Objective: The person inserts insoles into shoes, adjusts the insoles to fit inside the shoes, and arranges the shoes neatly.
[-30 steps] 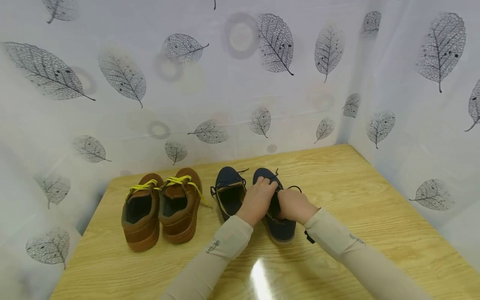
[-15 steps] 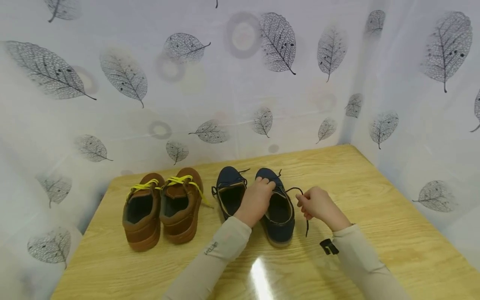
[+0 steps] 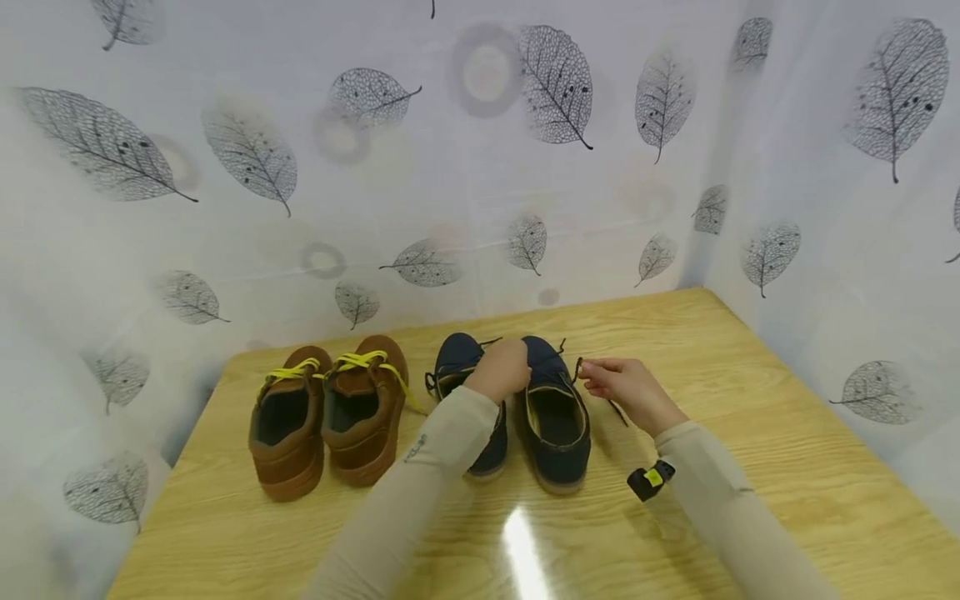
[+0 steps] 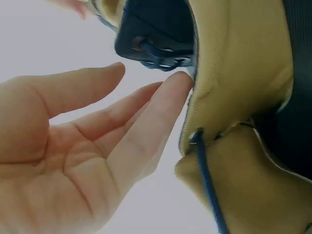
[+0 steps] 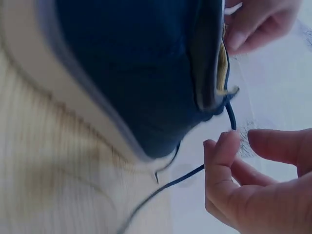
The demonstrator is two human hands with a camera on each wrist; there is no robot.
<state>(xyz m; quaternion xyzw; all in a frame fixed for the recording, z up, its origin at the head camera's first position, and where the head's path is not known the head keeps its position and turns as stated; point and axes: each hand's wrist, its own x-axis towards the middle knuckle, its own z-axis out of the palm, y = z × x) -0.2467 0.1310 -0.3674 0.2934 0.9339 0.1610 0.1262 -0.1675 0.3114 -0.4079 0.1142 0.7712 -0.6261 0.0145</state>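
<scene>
Two navy lace-up shoes stand side by side, toes pointing away from me. My left hand [image 3: 501, 371] is over the gap between the left navy shoe [image 3: 459, 350] and the right navy shoe [image 3: 564, 457]. In the left wrist view its fingers are extended, thumb apart, fingertips right at the tan-lined edge beside the eyelets; a dark lace [image 4: 206, 180] hangs from one eyelet. To the right of the right shoe, my right hand [image 3: 630, 390] holds a navy shoelace [image 5: 180, 181] at its fingertips. The lace's loose end trails below the fingers.
A pair of brown shoes with yellow laces, the left one [image 3: 288, 454] and the right one [image 3: 366, 450], stands left of the navy pair on the wooden table [image 3: 720, 417]. A white leaf-print curtain [image 3: 450, 192] encloses the back and sides.
My right hand has left the right navy shoe's opening and moved right with the shoelace, then slightly up. My left hand has come off that shoe's tongue toward the gap between the shoes.
</scene>
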